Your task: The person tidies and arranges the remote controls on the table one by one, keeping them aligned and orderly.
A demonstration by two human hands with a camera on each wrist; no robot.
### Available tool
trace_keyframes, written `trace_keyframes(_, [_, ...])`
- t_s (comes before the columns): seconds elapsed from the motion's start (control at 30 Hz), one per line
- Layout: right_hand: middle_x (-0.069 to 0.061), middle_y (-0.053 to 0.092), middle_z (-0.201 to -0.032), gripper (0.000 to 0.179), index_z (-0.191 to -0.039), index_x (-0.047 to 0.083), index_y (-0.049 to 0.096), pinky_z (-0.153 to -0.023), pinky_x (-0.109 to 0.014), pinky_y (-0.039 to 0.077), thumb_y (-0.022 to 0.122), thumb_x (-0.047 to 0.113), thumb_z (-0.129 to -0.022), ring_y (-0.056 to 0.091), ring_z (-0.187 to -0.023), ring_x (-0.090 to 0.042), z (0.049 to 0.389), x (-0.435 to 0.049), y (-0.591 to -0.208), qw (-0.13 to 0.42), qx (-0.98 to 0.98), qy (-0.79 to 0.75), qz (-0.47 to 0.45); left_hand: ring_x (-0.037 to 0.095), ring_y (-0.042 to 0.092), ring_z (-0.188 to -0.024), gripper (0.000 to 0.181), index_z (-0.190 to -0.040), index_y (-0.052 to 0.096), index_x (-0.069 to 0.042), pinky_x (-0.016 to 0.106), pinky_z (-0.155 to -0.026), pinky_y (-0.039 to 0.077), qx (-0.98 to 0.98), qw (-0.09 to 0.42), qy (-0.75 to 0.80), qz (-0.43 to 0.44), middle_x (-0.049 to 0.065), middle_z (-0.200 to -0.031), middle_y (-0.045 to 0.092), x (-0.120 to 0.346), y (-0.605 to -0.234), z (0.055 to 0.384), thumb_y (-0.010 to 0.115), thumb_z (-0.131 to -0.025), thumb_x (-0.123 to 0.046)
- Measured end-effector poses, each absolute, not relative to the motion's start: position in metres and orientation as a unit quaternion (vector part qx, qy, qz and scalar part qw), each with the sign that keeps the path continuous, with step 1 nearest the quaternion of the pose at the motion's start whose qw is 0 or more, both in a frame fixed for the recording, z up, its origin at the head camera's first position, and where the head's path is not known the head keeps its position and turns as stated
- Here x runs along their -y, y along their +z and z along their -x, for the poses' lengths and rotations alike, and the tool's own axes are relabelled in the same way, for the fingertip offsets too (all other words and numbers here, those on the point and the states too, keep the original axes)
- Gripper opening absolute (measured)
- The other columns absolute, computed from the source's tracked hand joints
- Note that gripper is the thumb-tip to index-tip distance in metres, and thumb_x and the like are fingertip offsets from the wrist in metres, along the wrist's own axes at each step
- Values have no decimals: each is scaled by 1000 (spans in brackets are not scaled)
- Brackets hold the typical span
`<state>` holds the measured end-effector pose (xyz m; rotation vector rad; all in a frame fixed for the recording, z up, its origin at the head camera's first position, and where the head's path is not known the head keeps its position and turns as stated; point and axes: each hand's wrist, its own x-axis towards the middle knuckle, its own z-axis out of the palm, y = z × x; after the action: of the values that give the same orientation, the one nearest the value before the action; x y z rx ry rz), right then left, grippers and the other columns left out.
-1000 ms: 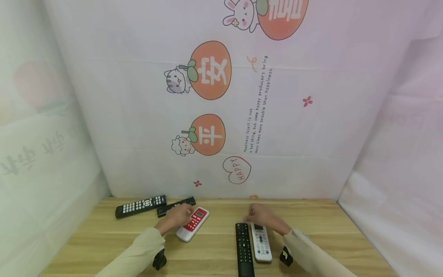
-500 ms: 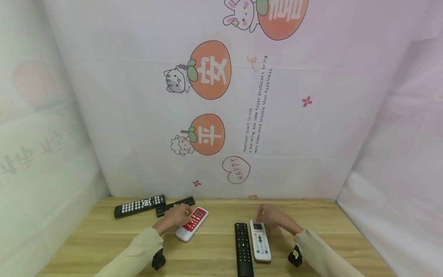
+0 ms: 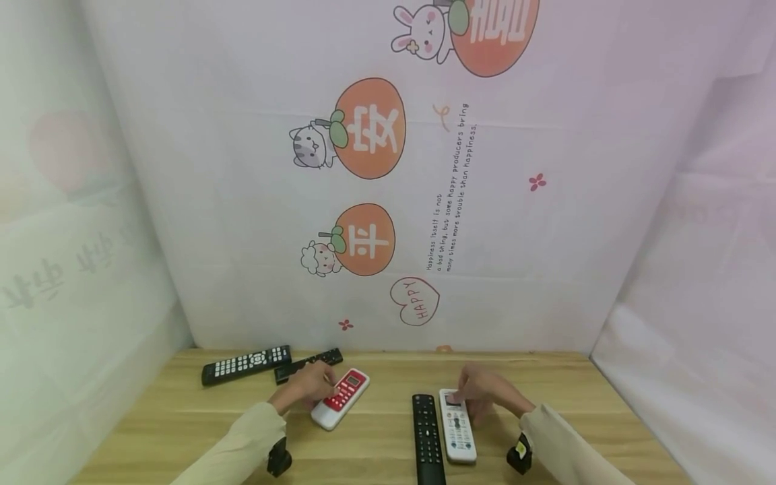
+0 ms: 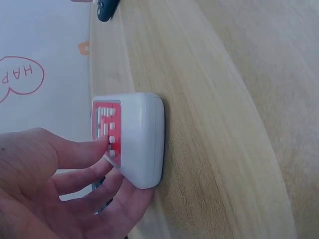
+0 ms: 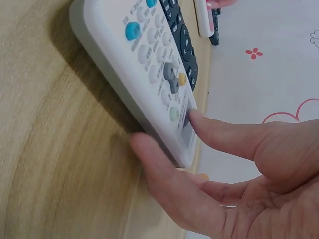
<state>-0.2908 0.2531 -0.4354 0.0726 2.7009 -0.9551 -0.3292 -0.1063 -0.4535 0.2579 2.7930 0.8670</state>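
My left hand (image 3: 310, 384) holds a white remote control with a red keypad (image 4: 142, 142) by its left side. In the left wrist view the thumb lies on the buttons and the fingers reach round the lower edge. On the right, a white remote control with grey, blue and orange buttons (image 3: 458, 431) lies on the table. My right hand (image 3: 485, 391) pinches its far end, thumb on the small screen and index finger along the side edge (image 5: 159, 159). Close beside it, to the left, lies a long black remote control (image 3: 428, 438).
At the back left of the wooden table (image 3: 376, 444), a black remote control with white buttons (image 3: 245, 365) lies near another black one (image 3: 327, 357), partly behind my left hand. A printed white cloth (image 3: 273, 202) hangs along the table's back edge, with more cloth at both sides.
My right hand first drew off to the right of the white remote, then came back onto its far end, thumb now on the screen. The red-and-white remote has shifted slightly right with my left hand.
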Motion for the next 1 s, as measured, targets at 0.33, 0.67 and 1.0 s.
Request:
trace_keyframes(0.33, [-15,69,-79,23,-92,1,58,-59,-34,65,80,10,-92,75,-65,-26,293,-251,-435,143,-933,-328,-39,21,62,-77,10,-99,70,-2,31,-63,59,-953,90,272,-95,8,-87,65,105,-453,329,75,-92,-8])
trace_keyframes(0.67, [-16,70,-76,22,-91,0,58,-60,-34,65,78,8,-93,75,-63,-25,296,-251,-436,156,-930,-331,-43,22,64,-78,16,-97,72,1,38,-71,57,-952,40,286,-105,10,-89,69,106,-459,328,80,-87,-9])
trace_keyframes(1.0, [-13,69,-80,24,-90,1,61,-62,-33,64,82,13,-90,74,-66,-24,296,-255,-441,150,-934,-321,-40,25,64,-81,11,-91,64,-1,37,-67,62,-933,103,343,-41,11,-88,64,103,-460,326,75,-90,-3])
